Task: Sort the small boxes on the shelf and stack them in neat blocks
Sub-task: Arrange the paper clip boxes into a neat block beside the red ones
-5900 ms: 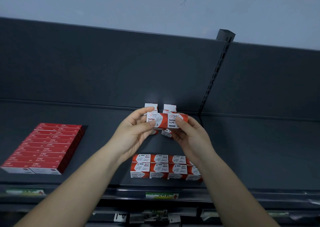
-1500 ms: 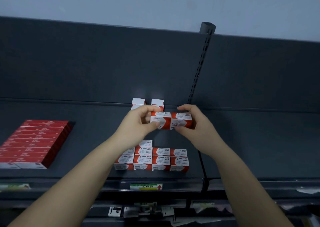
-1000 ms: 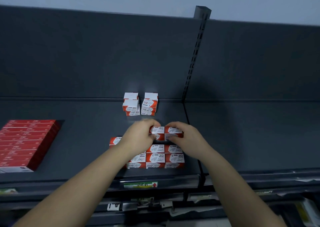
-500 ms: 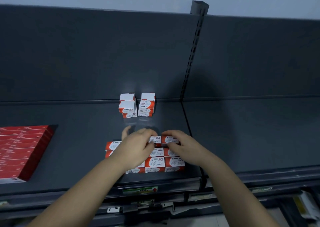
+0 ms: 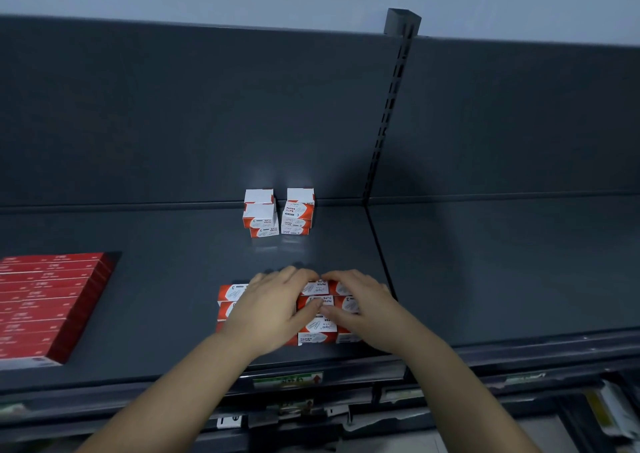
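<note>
A block of small red-and-white paper clip boxes (image 5: pixel 231 294) stands near the front of the dark shelf (image 5: pixel 166 279). Both hands lie over its top. My left hand (image 5: pixel 273 309) covers the middle of the block, with its fingers curled over the back edge and its thumb on the top boxes. My right hand (image 5: pixel 362 302) grips the right side the same way; the two thumbs meet over a box (image 5: pixel 317 326). Two short stacks of the same boxes, the left stack (image 5: pixel 260 215) and the right stack (image 5: pixel 298 212), stand at the back panel.
A flat block of long red boxes (image 5: pixel 48 300) fills the shelf's left end. A slotted upright post (image 5: pixel 391 106) divides the back panel, and the shelf bay to its right (image 5: pixel 502 262) is bare. A green price label (image 5: pixel 287 380) sits on the front rail.
Both hands carried two boxes side by side down from the back stacks and set them on the front block. The camera has tilted downward.
</note>
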Tool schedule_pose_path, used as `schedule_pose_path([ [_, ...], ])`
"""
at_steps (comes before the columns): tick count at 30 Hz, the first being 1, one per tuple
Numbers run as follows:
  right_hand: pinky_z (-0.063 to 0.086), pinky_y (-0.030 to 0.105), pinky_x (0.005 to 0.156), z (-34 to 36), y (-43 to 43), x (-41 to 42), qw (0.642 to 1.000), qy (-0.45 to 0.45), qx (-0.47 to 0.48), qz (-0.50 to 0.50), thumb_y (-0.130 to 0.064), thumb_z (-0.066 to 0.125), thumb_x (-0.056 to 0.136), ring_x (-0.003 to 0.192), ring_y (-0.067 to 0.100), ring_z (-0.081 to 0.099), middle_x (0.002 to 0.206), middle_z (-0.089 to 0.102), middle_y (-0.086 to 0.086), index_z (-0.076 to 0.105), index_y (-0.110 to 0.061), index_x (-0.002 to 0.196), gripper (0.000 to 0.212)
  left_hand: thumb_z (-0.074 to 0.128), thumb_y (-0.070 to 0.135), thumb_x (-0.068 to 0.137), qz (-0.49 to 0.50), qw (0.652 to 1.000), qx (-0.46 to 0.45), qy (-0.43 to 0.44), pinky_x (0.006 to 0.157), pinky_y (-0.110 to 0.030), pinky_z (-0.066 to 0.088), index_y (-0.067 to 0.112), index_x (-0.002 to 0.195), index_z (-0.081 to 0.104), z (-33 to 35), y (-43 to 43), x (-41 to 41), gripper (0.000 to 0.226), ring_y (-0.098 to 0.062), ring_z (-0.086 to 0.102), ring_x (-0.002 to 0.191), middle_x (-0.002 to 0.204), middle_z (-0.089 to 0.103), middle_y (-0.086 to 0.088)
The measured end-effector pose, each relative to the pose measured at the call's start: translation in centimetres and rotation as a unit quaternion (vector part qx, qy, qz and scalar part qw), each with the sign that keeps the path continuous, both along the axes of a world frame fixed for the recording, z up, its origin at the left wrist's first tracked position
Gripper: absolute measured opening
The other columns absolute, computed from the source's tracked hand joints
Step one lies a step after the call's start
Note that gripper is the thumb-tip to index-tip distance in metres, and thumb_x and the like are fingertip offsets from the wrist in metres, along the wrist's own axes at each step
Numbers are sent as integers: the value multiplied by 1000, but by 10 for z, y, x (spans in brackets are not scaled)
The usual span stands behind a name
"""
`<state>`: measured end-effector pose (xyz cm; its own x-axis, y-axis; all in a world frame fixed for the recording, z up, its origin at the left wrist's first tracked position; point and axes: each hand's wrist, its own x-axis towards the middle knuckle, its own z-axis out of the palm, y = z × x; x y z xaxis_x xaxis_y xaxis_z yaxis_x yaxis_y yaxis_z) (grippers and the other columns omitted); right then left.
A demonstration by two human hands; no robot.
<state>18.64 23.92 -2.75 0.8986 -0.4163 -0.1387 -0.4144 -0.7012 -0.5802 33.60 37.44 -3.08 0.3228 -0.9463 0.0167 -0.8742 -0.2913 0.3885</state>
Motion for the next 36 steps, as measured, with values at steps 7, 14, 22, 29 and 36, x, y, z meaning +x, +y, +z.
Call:
schedule_pose_path([
  [7,31,38,109,8,-2,2,1000,28,0,10,-61,49,92,123,7,44,132,48,-19,40,-45,137,49,25,68,87,-7,1000,4,8,102,-32,35,37,137,42,-1,0,6,61,-8,53,115,126,55,16],
  [14,9,37,118,30,-11,26,990,79,-116,15,-42,35,102,148,10,11,162,16,-14,16,-32,155,58,24,61,91,29,991,-22,-125,110,-38,31,28,143,39,15,4,49,64,-14,45,132,143,48,9],
  [22,6,49,121,31,-17,82,980,113,-162,-6,-38,29,102,151,14,-3,164,-6,-10,-2,-25,157,64,37,56,96,57,981,34,-184,116,-43,20,23,149,28,20,-5,105,63,-21,20,147,159,23,-1],
  [29,10,53,119,21,-29,119,968,126,-216,-18,-40,40,100,151,18,2,165,-4,-8,1,-24,157,71,47,43,96,30,975,20,-219,111,-43,28,18,147,34,13,-25,134,58,-24,30,142,156,29,-3],
  [36,21,48,117,2,-33,133,949,89,-298,-45,-24,52,97,147,20,22,163,18,-2,18,-20,155,67,88,11,48,24,965,-24,-260,67,-33,52,18,96,67,-7,-31,149,53,-23,65,78,100,65,-3],
])
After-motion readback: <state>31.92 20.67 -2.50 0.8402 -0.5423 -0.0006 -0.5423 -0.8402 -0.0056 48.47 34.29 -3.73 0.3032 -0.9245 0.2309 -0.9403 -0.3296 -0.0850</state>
